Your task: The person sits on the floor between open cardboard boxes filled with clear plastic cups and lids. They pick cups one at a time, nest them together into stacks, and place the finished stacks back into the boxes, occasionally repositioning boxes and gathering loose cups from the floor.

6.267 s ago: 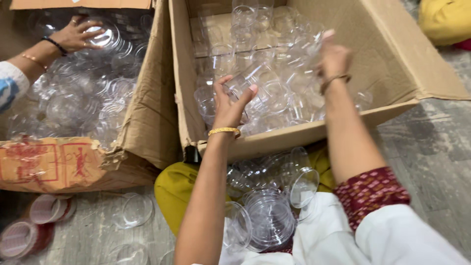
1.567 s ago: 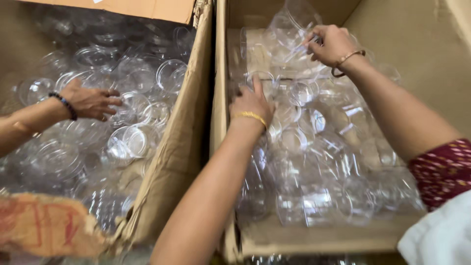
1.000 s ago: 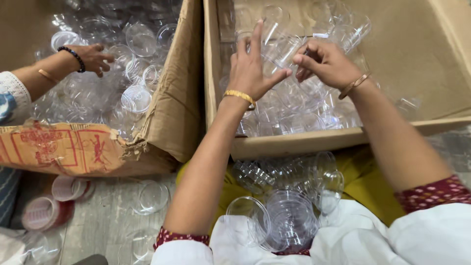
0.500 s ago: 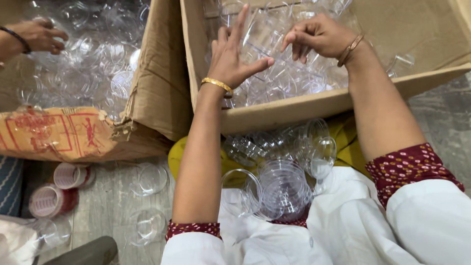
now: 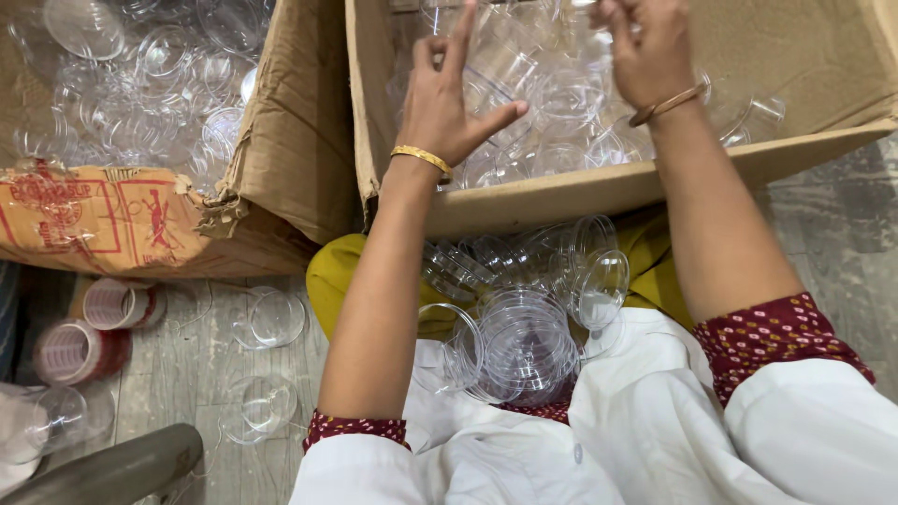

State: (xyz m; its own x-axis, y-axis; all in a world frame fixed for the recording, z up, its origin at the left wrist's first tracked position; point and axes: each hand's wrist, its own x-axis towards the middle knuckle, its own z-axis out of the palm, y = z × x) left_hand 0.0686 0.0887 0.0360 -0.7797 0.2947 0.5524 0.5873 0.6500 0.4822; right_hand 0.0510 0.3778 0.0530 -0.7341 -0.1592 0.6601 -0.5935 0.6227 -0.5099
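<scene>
A: Head view, biggest first: what fills it?

B: Two cardboard boxes on the floor [image 5: 842,243]. The right box [image 5: 599,187] runs along the top edge, its near wall facing the person. The left box [image 5: 281,159] sits in the top left corner, with a torn flap and a red-printed front. Both are full of clear plastic containers.

A: And the hands?

B: Both reach over the near wall of the right box. The left hand [image 5: 449,103] hangs above the heap of clear containers [image 5: 552,112] inside, its grip spread, fingers fanned and thumb out, holding nothing I can see. The right hand [image 5: 645,51] is at the top edge, fingers curled together above the same heap; whether its grip is pinching a clear piece I cannot tell, since the top of the picture cuts it off.

A: What lies nearer the person?

B: A pile of clear round lids [image 5: 524,337] rests in the lap on white cloth, just below the right box's near wall, between the two forearms. A yellow cushion [image 5: 327,271] shows beneath it.

A: Smaller things?

B: On the floor by the left box's front, loose clear lids [image 5: 271,318] lie apart from each other. At the left edge are two red-rimmed tape rolls [image 5: 112,304], and a grey tube [image 5: 112,472] lies in the bottom left corner.
</scene>
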